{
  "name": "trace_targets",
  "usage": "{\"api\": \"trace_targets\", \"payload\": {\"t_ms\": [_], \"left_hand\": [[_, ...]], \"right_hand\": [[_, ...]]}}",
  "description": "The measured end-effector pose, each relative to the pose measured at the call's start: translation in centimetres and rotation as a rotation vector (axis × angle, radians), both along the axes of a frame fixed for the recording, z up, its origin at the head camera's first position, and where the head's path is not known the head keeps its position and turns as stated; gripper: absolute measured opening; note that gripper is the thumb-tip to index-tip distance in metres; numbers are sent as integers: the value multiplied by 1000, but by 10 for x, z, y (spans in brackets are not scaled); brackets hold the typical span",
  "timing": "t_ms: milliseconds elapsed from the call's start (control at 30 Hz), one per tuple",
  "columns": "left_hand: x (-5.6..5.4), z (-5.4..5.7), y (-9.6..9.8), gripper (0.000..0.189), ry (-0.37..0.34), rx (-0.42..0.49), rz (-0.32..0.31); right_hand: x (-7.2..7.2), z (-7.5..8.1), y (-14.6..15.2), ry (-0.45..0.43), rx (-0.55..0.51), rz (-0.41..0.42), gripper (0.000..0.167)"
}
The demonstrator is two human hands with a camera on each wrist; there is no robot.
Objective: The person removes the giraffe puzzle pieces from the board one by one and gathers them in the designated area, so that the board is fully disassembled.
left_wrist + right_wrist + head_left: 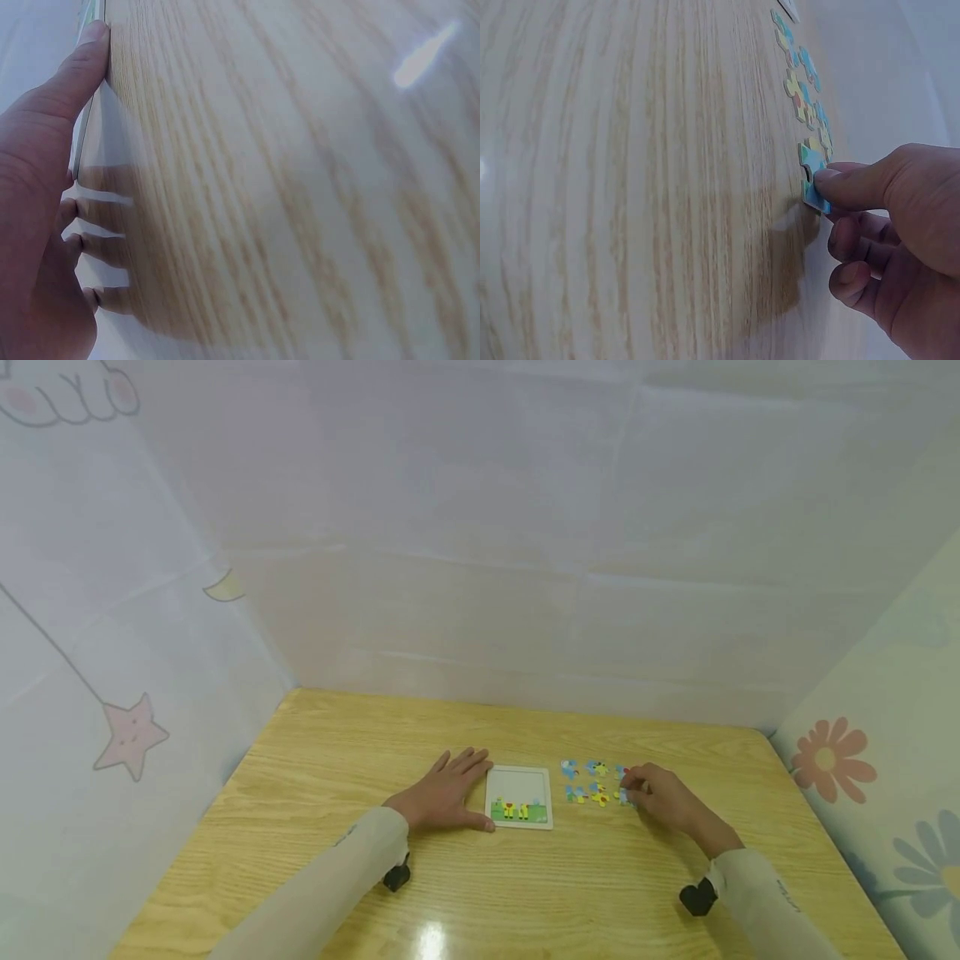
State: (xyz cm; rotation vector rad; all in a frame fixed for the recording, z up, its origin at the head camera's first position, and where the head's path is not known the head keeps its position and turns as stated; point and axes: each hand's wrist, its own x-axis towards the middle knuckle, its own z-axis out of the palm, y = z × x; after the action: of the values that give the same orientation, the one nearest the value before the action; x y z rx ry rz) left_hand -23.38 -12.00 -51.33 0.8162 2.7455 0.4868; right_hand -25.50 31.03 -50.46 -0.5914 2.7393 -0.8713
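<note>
On my feeds, the right hand (662, 795) pinches a blue puzzle piece (814, 196) beneath its thumb (the forefinger's tip is hidden), at the right end of the loose pieces (599, 797) on the tabletop (525, 893). My left grip (447, 793), fingers spread, touches the puzzle board (517, 785), mostly cut off in the left wrist view.

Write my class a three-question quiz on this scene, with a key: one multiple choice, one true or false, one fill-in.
1. Which grip pinches a puzzle piece?
A) the left
B) the right
C) neither

2. True or false: pieces fill the whole tray.

3. In the head view, the loose pieces lie to the ____ of the tray.

Key:
1. B, the right grip.
2. False; fitted pieces line only the tray's near side.
3. right
</note>
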Motion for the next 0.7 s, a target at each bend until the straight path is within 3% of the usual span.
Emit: {"api": "trace_targets", "payload": {"t_ms": [333,700], "left_hand": [[0,1,0,111,6,18,-12],[0,0,0,111,15,-14,-6]], "right_hand": [[0,0,-9,43,-6,0,11],[-1,-2,-62,3,-110,42,10]]}}
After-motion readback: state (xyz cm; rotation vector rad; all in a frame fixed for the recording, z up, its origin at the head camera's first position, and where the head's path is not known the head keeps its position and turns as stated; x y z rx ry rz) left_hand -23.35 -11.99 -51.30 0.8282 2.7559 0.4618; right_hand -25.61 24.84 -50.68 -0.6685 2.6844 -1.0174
